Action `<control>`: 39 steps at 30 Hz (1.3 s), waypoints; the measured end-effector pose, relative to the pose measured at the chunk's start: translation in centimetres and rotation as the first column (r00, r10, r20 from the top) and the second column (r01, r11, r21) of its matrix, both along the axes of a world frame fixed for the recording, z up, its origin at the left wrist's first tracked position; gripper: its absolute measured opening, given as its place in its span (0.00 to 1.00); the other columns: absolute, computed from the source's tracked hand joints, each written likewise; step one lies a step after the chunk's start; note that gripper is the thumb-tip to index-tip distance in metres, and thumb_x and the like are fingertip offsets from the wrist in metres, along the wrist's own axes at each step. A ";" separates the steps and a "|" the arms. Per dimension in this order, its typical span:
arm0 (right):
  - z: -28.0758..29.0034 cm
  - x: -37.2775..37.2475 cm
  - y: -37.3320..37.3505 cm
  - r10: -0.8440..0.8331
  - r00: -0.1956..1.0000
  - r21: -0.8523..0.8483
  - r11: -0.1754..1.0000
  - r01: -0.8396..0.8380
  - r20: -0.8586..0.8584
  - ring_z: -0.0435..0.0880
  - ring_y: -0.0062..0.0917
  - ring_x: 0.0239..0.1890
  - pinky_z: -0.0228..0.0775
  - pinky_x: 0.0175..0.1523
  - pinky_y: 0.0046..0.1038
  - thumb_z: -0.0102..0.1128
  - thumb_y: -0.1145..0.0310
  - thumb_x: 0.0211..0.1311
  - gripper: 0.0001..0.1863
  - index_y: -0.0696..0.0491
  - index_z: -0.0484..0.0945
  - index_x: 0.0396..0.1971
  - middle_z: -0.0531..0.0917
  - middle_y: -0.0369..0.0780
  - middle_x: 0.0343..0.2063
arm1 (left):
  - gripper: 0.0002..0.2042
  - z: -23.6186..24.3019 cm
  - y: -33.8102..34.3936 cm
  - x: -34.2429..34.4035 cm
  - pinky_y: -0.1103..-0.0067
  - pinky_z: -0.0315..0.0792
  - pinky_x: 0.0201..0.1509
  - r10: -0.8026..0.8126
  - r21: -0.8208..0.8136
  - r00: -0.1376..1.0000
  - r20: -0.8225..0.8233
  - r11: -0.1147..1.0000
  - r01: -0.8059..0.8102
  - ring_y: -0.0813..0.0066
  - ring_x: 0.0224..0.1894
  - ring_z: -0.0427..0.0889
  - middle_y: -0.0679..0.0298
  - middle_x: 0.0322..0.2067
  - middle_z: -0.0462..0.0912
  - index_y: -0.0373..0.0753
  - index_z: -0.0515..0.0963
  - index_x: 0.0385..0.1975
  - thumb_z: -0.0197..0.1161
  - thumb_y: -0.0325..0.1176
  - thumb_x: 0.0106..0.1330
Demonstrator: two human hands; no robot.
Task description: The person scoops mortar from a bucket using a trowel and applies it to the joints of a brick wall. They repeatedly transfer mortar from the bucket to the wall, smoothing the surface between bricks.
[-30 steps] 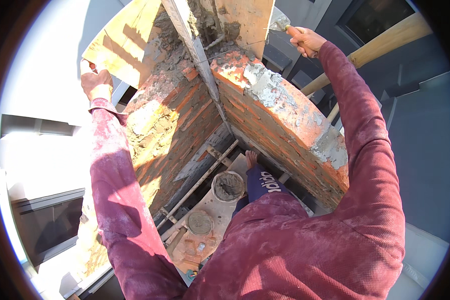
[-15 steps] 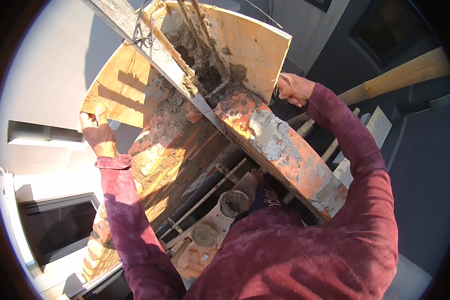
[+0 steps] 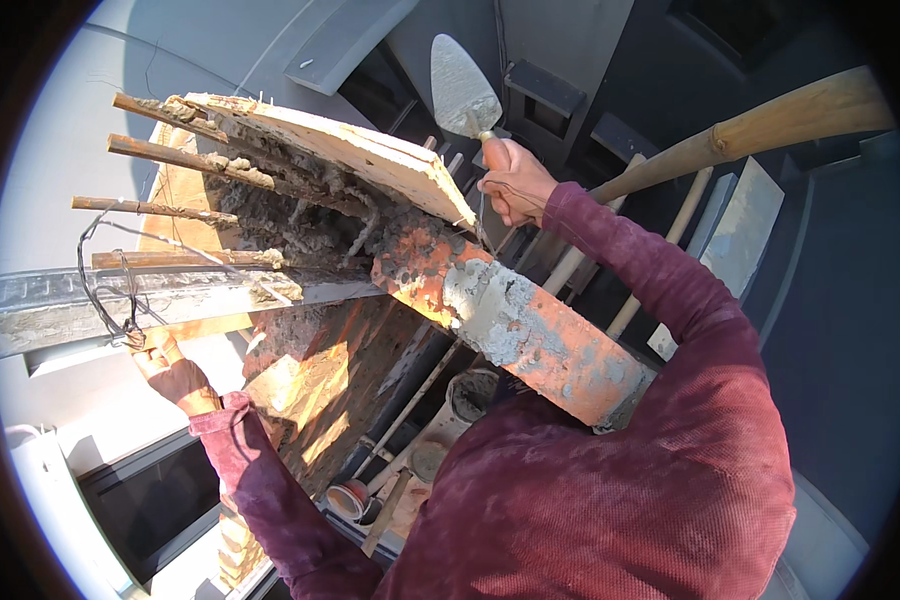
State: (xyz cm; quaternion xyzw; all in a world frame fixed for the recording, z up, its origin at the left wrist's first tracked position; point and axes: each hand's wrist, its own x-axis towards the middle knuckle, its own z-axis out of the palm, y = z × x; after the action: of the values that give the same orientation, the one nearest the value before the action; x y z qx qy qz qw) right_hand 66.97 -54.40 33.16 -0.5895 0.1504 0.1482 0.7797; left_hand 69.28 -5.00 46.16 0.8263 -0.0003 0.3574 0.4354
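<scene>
My right hand point(image 3: 518, 186) grips the handle of a trowel point(image 3: 464, 88), its blade pointing up and away. A thin wire loops round that hand. Beside it stands the raised edge of a plywood sheet point(image 3: 350, 145). My left hand point(image 3: 178, 378) closes at the lower edge of a second plywood sheet point(image 3: 215, 328), mostly hidden behind a grey plank point(image 3: 50, 305). Tangled dark wire point(image 3: 120, 325) hangs at its fingertips. Between the sheets, several rusty rebars point(image 3: 190, 165) stick out of rough, mortar-covered masonry. A brick wall top point(image 3: 540, 335) runs toward me, smeared with mortar.
A thick bamboo pole point(image 3: 770, 135) crosses at the right, with thinner poles point(image 3: 660, 250) below. Mortar-stained buckets point(image 3: 470, 395) stand on boards lower down. A sunlit brick face point(image 3: 310, 390) drops away at left. A dark window point(image 3: 150, 500) lies lower left.
My view has turned, so the rebars and plank now slant to the left. My right hand has come up, bringing the trowel into sight. The left hand appears lower, beside the wire.
</scene>
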 end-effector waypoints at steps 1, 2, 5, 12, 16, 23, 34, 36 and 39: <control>-0.6 -0.4 -0.3 0.278 0.960 -0.100 0.956 -0.274 0.029 0.68 0.13 0.10 0.62 0.12 0.21 0.54 0.75 0.51 0.19 0.55 0.62 0.44 0.69 0.32 0.16 | 0.09 -0.5 0.3 0.4 0.83 0.69 0.37 0.012 -0.005 1.000 -0.005 1.000 -0.012 0.79 0.34 0.75 0.65 0.34 0.77 0.34 0.71 0.44 0.58 0.28 0.68; -1.0 -0.9 -0.6 0.475 0.880 -0.038 0.879 -0.474 -0.002 0.68 0.14 0.09 0.61 0.11 0.20 0.54 0.76 0.50 0.19 0.56 0.62 0.44 0.68 0.32 0.16 | 0.09 -1.0 0.6 0.8 0.83 0.69 0.36 0.019 -0.008 1.000 -0.012 1.000 -0.019 0.80 0.34 0.74 0.65 0.34 0.76 0.34 0.71 0.44 0.57 0.27 0.68; -0.6 0.1 -2.7 0.472 0.867 0.005 0.878 -0.479 0.161 0.66 0.14 0.09 0.61 0.11 0.21 0.53 0.76 0.50 0.19 0.56 0.62 0.44 0.68 0.32 0.15 | 0.08 -1.0 1.5 0.1 0.84 0.67 0.33 0.077 -0.010 0.997 -0.022 0.997 -0.077 0.81 0.32 0.73 0.66 0.32 0.75 0.34 0.70 0.43 0.56 0.25 0.67; -0.3 0.0 -1.9 0.564 0.826 -0.071 0.824 -0.563 -0.003 0.66 0.14 0.08 0.62 0.11 0.21 0.53 0.75 0.48 0.14 0.53 0.62 0.35 0.68 0.33 0.15 | 0.06 -1.7 1.2 -0.4 0.86 0.63 0.28 0.152 -0.002 0.987 -0.057 0.988 -0.152 0.83 0.28 0.69 0.68 0.28 0.72 0.35 0.69 0.40 0.53 0.21 0.65; 0.1 2.2 -3.3 0.383 0.924 0.056 0.923 -0.381 -0.020 0.66 0.13 0.09 0.60 0.10 0.20 0.52 0.75 0.50 0.12 0.51 0.62 0.34 0.68 0.32 0.15 | 0.06 -2.7 3.3 -0.4 0.86 0.62 0.25 0.137 -0.072 0.981 -0.135 0.986 -0.147 0.84 0.26 0.67 0.69 0.27 0.69 0.36 0.67 0.38 0.52 0.18 0.64; 2.0 2.0 -2.6 0.491 0.868 0.088 0.870 -0.485 -0.076 0.67 0.14 0.08 0.62 0.09 0.21 0.52 0.77 0.50 0.15 0.55 0.62 0.38 0.68 0.33 0.16 | 0.07 -2.5 0.5 -0.6 0.83 0.66 0.31 0.078 -0.307 0.997 -0.007 0.949 -0.076 0.81 0.29 0.69 0.69 0.30 0.71 0.37 0.69 0.41 0.55 0.29 0.66; -4.6 3.8 -2.9 0.202 0.978 0.076 0.977 -0.198 -0.046 0.68 0.15 0.11 0.64 0.13 0.21 0.53 0.79 0.51 0.16 0.54 0.65 0.41 0.69 0.34 0.18 | 0.09 -3.6 0.5 -0.3 0.83 0.64 0.22 0.108 -0.014 0.993 0.055 0.994 -0.108 0.84 0.23 0.67 0.74 0.26 0.70 0.50 0.71 0.46 0.49 0.41 0.72; -3.4 2.8 -0.8 0.136 0.984 -0.075 0.987 -0.145 -0.116 0.68 0.15 0.11 0.64 0.13 0.21 0.53 0.78 0.51 0.14 0.53 0.64 0.38 0.68 0.34 0.17 | 0.11 -3.5 0.3 -0.8 0.83 0.67 0.24 0.139 0.074 0.988 0.067 0.987 -0.144 0.84 0.25 0.69 0.72 0.29 0.72 0.46 0.69 0.51 0.52 0.30 0.71; -5.6 2.8 -2.0 0.628 0.741 0.020 0.766 -0.643 -0.237 0.68 0.15 0.11 0.63 0.12 0.21 0.53 0.78 0.50 0.15 0.54 0.63 0.39 0.67 0.34 0.16 | 0.08 -2.5 -0.5 -0.8 0.80 0.69 0.35 0.178 0.067 0.984 0.027 0.982 -0.179 0.77 0.30 0.72 0.65 0.31 0.75 0.35 0.69 0.44 0.54 0.24 0.67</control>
State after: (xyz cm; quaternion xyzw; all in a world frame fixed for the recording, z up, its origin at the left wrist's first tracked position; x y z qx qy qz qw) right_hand 69.73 -56.35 27.60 -0.6085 0.0340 0.4672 0.6405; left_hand 68.48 -5.52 43.66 0.8336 0.0569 0.4036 0.3728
